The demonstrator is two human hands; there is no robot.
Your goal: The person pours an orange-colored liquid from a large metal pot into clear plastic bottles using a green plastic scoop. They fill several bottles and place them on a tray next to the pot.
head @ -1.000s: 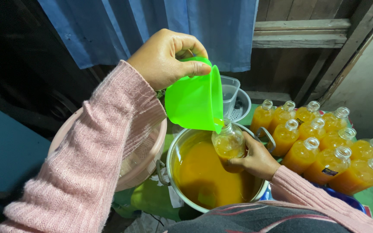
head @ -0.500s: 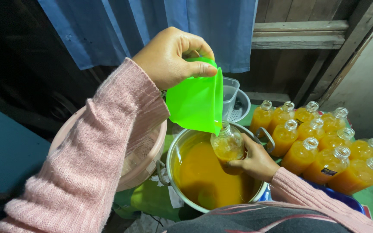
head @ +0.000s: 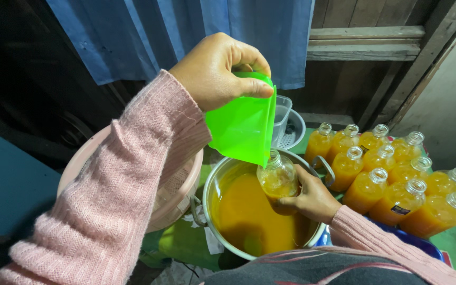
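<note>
Bottle (head: 277, 178) of clear glass, part-filled with orange liquid, sits at frame centre over a metal pot (head: 215, 182) of the same liquid, right hand (head: 312, 198) wrapped closed round its base. Left hand (head: 218, 69), upper centre, pinches a tilted green jug (head: 243, 126), spout at the bottle mouth. Filled bottles (head: 391, 171) stand uncapped at right; pink basket (head: 178, 190) left of the pot.

twelve bottles (head: 366, 184), one pot (head: 222, 174), one jug (head: 241, 129)
</note>
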